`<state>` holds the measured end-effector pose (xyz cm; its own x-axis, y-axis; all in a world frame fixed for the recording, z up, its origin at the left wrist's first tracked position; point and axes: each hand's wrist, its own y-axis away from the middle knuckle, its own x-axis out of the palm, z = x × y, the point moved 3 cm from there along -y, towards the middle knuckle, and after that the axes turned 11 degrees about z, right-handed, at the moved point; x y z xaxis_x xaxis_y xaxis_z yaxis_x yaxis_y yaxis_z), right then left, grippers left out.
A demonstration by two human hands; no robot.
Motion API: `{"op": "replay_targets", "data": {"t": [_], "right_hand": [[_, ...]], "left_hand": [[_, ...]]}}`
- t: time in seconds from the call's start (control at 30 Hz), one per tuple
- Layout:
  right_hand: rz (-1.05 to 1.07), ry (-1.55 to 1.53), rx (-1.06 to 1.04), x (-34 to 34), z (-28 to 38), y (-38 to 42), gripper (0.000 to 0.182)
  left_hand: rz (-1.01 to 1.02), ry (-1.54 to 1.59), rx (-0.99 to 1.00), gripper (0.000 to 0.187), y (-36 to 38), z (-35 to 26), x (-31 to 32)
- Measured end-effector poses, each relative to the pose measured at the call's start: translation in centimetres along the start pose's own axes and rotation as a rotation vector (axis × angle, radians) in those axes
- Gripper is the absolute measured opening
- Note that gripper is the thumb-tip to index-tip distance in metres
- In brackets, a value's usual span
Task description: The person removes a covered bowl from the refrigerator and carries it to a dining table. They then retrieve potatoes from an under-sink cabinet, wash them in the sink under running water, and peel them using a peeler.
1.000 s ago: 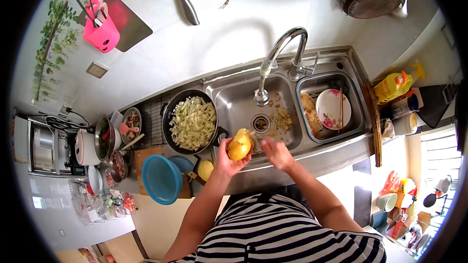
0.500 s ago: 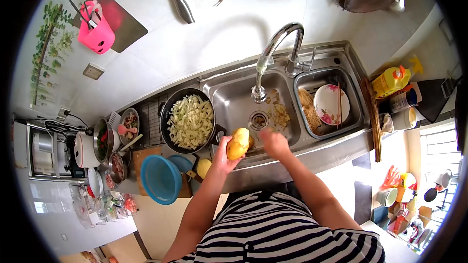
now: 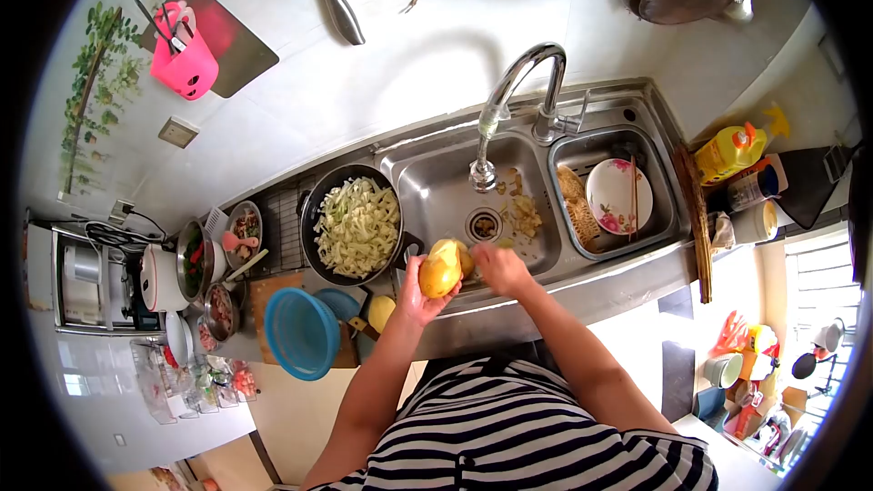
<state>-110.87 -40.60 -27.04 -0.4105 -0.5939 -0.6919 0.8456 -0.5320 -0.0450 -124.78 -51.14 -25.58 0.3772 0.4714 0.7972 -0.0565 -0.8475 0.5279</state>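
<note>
potato point(image 3: 441, 271) sits in the left hand point(image 3: 416, 295), held over the near rim of the sink point(image 3: 436, 195), at 6 o'clock from the drain point(image 3: 485, 225). left fingers are curled under and around it, cupping the lower half. right hand point(image 3: 498, 265) touches the potato's 3 o'clock side, fingers pressed together; i cannot tell whether they pinch a tool or the skin.

handling, my judgement: firm, rigid, moderately heavy for its size, not fragile. it looks partly peeled, so likely wet and slippery there; i would grip the ends or any patch with skin on.

counts: one potato in hand, one more yellow one point(image 3: 382, 312) on the counter at 8 o'clock. one pan of chopped vegetable point(image 3: 357, 226) at 10 o'clock, one blue colander point(image 3: 298, 334), one tap point(image 3: 509, 100), one flowered plate point(image 3: 618, 195) in the right basin.
</note>
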Motion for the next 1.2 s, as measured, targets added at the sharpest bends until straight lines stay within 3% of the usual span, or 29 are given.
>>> {"op": "replay_targets", "data": {"t": [0.03, 0.1, 0.23, 0.3, 0.33, 0.43, 0.5, 0.57, 0.63, 0.77, 0.83, 0.9, 0.97, 1.03, 1.07, 1.2], "right_hand": [[-0.146, 0.263, -0.025, 2.2, -2.9, -0.2, 0.013], [0.112, 0.044, 0.166, 1.6, -4.4, -0.6, 0.014], [0.007, -0.123, 0.042, -1.7, 0.2, 1.6, 0.016], [0.108, -0.238, 0.252, -2.5, 3.6, 2.2, 0.018], [0.1, -0.121, 0.212, -3.3, 5.5, 2.1, 0.017], [0.147, 0.138, 0.309, -0.2, -0.7, 0.2, 0.015], [-0.016, 0.098, 0.331, 2.6, -7.2, -0.8, 0.013], [0.016, -0.022, 0.344, -0.6, -4.7, 0.1, 0.013], [0.083, -0.12, 0.123, -3.1, -0.9, 1.0, 0.012], [0.089, -0.253, 0.18, -4.1, 5.3, 2.1, 0.015], [0.106, -0.099, 0.194, -2.6, 3.1, 1.1, 0.014], [-0.001, 0.153, 0.102, 1.3, -3.3, -0.5, 0.021], [0.049, 0.076, 0.193, 0.2, -4.3, -0.6, 0.019], [0.036, -0.118, 0.062, -2.2, -2.1, 0.4, 0.019], [0.036, -0.22, 0.042, -3.2, -0.3, 1.0, 0.019], [0.137, -0.103, 0.13, -4.4, 5.0, 2.2, 0.02]], "left_hand": [[0.148, -0.035, -0.073, 0.053, 0.0, 0.0, -0.6], [0.136, -0.051, -0.05, 0.053, 0.6, 0.2, 0.8], [0.044, 0.005, 0.083, 0.054, 0.5, 0.0, 1.3], [0.034, 0.028, 0.088, 0.048, 0.9, -0.1, 1.4], [0.099, 0.01, 0.067, 0.049, 1.0, 0.0, 1.3], [0.16, -0.052, 0.036, 0.05, 0.8, 0.2, -0.1], [0.176, -0.07, -0.033, 0.056, 0.9, 0.3, 0.4], [0.16, -0.025, -0.009, 0.055, 1.6, 0.2, 2.3], [0.128, 0.035, 0.01, 0.055, 1.2, -0.1, 3.2], [0.166, 0.014, 0.032, 0.046, 0.8, -0.1, 3.2], [0.149, 0.024, 0.028, 0.046, 0.5, -0.1, 1.7], [0.286, 0.03, -0.071, 0.051, 0.3, 0.3, 1.5], [0.342, 0.03, -0.082, 0.052, 0.5, 0.3, 2.5], [0.126, 0.041, 0.01, 0.053, 0.9, 0.4, 3.0], [0.143, 0.081, 0.022, 0.052, 0.7, 0.1, 2.6], [0.125, 0.009, 0.046, 0.053, 0.5, -0.1, 2.5]]}}
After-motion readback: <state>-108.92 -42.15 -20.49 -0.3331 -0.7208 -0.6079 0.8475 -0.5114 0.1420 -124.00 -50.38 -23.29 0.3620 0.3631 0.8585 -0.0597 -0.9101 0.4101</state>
